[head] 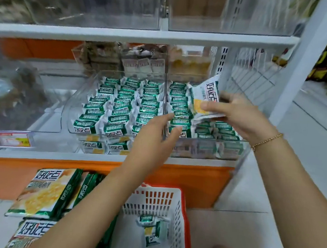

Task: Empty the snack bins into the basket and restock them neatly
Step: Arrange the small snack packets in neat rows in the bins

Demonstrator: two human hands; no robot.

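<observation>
Evidently restocking was well along. The left-hand bin (pixel 73 106) on the shelf was packed with green-and-white packets standing in tidy rows that ran from near to far. The right-hand bin (pixel 232 148) had one full row along its left wall, beside the clear divider, and lower, looser packets across its right part.

The right hand (pixel 242 117) hovered over that right part, thumb and fingers pinching a snack packet (pixel 205 95) at its near end. The packet's long axis ran from the fingers up and away toward the far side of the bin, printed face up, its far end tilted higher. The unfilled space lay directly beneath it and slightly to the right, so this was clearly the nearer hand for the placement. I judged the packet would need turning upright to match the rows.

The left hand (pixel 158 131) was released, fingers straight and holding nothing, its tips at the divider and just touching, or nearly touching, the full row of the right-hand bin.

Below, on the floor, the white basket (pixel 173 198) held only a few loose packets (pixel 151 231), and large packs (pixel 47 189) lay to its left.
</observation>
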